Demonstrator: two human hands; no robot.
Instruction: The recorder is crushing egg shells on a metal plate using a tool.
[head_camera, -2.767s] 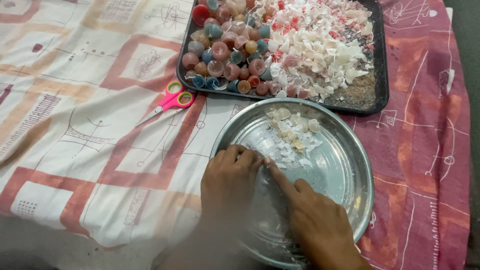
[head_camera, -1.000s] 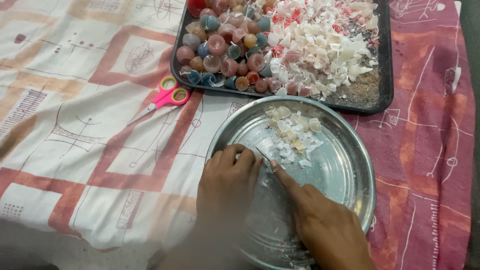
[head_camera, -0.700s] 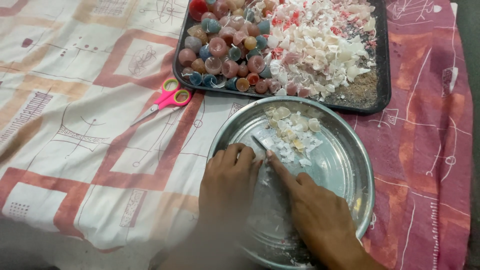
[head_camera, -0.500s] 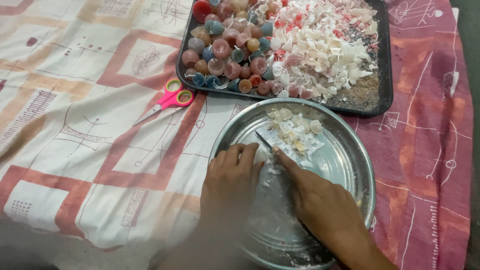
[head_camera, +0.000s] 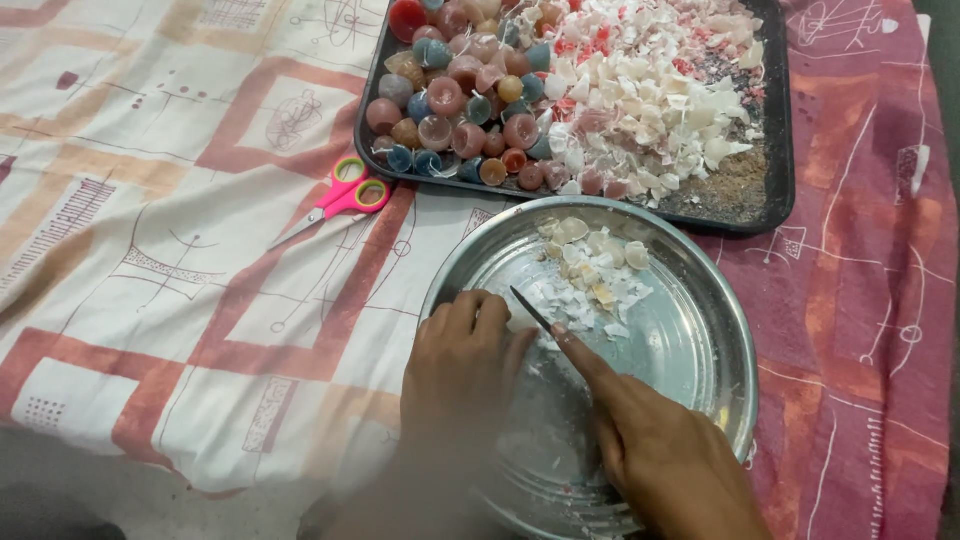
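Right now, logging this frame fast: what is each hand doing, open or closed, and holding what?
Left hand: curled palm-down in the steel plate; whatever is under it is hidden.
Right hand: closed on a thin knife, forefinger along it.

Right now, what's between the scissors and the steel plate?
Head view: only bare patterned cloth lies between the pink scissors and the steel plate. The black tray sits above that stretch, not in it.

My left hand (head_camera: 462, 365) lies palm down, fingers curled inward at the knuckles. My right hand (head_camera: 660, 455) reaches forward beside it, forefinger stretched straight, the other fingers closed.
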